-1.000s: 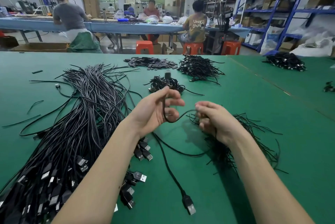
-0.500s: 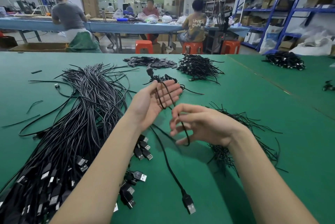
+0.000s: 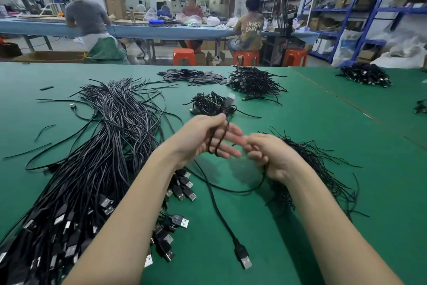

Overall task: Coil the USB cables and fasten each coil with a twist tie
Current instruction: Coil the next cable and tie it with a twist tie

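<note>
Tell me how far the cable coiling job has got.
Done: a small pile of coiled cables lies beyond the hands. In hand: the left hand holds a few loops of one cable; the right hand feeds it, its plug on the table and untied. Left: the big uncoiled bundle and ties.

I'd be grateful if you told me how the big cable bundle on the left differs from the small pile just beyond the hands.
The big bundle lies long and uncoiled, USB plugs fanned at its near end; the small pile is compact and bunched up. The bundle is far larger. Both are black cables on the green table.
</note>
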A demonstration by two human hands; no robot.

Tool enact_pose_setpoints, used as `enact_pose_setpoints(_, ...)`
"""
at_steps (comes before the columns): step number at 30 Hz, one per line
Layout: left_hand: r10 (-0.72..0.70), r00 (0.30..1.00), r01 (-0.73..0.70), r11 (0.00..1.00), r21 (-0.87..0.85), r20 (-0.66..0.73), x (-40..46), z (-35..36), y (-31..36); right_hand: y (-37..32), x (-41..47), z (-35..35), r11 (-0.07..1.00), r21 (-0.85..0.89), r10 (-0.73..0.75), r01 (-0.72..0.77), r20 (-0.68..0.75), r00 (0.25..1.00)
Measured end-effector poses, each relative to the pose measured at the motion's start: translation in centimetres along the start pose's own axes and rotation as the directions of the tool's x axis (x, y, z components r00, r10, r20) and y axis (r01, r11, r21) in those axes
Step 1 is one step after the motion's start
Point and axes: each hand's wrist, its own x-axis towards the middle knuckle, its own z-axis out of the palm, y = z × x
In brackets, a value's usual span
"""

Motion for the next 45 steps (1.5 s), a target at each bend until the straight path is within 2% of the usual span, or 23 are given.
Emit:
enact_pose_setpoints(2,-0.080,0.996,0.076,0.989,0.129,0.028,0.2,0.7,-0.3,-1.2,-0.4,0.1,0.987,0.155,-0.048,0.053,-0.033,0.998)
enact_pose_setpoints(3,-0.102,0.995,0.098,0.982,0.160,0.019,0.4,1.1,-0.5,-1.7,-0.7,0.3,0.985,0.151,-0.083,0.087,-0.034,0.996)
enact_pose_setpoints(7,-0.043,0.999,0.048,0.985,0.164,-0.030,0.6,2.0,-0.6,-3.2,-2.1,1.9,0.961,-0.096,-0.258,0.260,0.028,0.966)
enact_pose_setpoints(10,0.045,0.989,-0.029,0.994,0.108,-0.143,0.6,1.5,-0.4,-3.4,-2.9,2.5,0.945,-0.063,-0.306,0.320,0.170,0.937)
enact_pose_setpoints(12,0.060,0.974,-0.061,0.998,0.003,-0.221,0.7,1.1,-0.3,-3.2,-3.3,2.2,0.962,0.015,-0.258,0.272,0.363,0.895)
enact_pose_setpoints(14,0.062,0.967,-0.090,0.991,-0.104,-0.245,0.8,0.8,-0.1,-2.4,-3.4,1.6,0.988,0.002,-0.128,0.153,0.557,0.820)
enact_pose_setpoints(17,0.080,0.972,-0.144,0.946,-0.290,-0.222,0.8,0.2,0.2,-0.3,-3.0,0.8,0.998,-0.059,0.049,-0.010,0.702,0.711)
enact_pose_setpoints(19,0.094,0.973,-0.171,0.906,-0.386,-0.210,0.6,0.0,0.4,0.9,-2.5,0.2,0.996,-0.071,0.089,-0.055,0.682,0.726)
enact_pose_setpoints(21,0.094,0.974,-0.180,0.877,-0.446,-0.207,0.6,-0.2,0.5,1.4,-1.9,-0.4,0.989,-0.130,0.138,-0.073,0.606,0.783)
enact_pose_setpoints(23,0.106,0.977,-0.181,0.869,-0.461,-0.183,0.5,-0.4,0.5,1.5,-1.7,-0.6,0.957,-0.285,0.190,-0.056,0.471,0.861)
enact_pose_setpoints(25,0.118,0.982,-0.168,0.897,-0.408,-0.145,0.3,-0.7,0.6,1.5,-1.4,-0.3,0.896,-0.444,0.151,-0.013,0.278,0.949)
enact_pose_setpoints(26,0.117,0.985,-0.154,0.921,-0.359,-0.124,0.2,-0.7,0.6,1.5,-1.1,-0.1,0.896,-0.445,0.093,-0.006,0.173,0.980)
enact_pose_setpoints(28,0.097,0.992,-0.113,0.968,-0.226,-0.083,0.1,-0.8,0.5,1.1,-0.5,0.1,0.961,-0.276,-0.001,0.016,0.056,0.998)
enact_pose_setpoints(30,0.053,0.998,-0.056,0.994,-0.089,-0.032,0.0,-0.8,0.3,0.0,-0.2,0.1,1.000,0.005,0.001,-0.001,0.081,0.997)
enact_pose_setpoints(32,-0.013,1.000,0.013,1.000,0.018,0.016,0.0,-0.6,0.1,-1.2,-0.3,0.0,0.963,0.261,0.046,-0.072,0.104,0.993)
enact_pose_setpoints(34,-0.091,0.995,0.087,0.989,0.122,0.035,0.1,-0.2,-0.2,-1.7,-0.5,0.0,0.946,0.320,0.040,-0.055,0.052,0.998)
enact_pose_setpoints(37,-0.163,0.986,0.167,0.953,0.254,-0.036,0.6,0.6,-0.7,-2.2,-1.0,0.9,0.989,0.103,-0.102,0.109,-0.066,0.993)
enact_pose_setpoints(39,-0.134,0.984,0.159,0.960,0.229,-0.121,0.9,1.2,-0.8,-2.5,-1.4,1.8,0.971,-0.074,-0.234,0.228,-0.072,0.970)
enact_pose_setpoints(42,-0.035,0.975,0.068,0.987,0.146,-0.220,1.2,1.7,-0.6,-2.3,-2.0,2.9,0.918,-0.166,-0.353,0.361,0.072,0.933)
enact_pose_setpoints(43,-0.015,0.965,0.045,0.993,0.109,-0.261,1.3,1.7,-0.6,-2.1,-2.1,3.0,0.910,-0.167,-0.358,0.379,0.139,0.923)
enact_pose_setpoints(45,-0.041,0.940,0.017,0.997,-0.073,-0.338,1.4,1.4,-0.3,-1.7,-2.4,3.0,0.909,-0.191,-0.312,0.369,0.274,0.910)
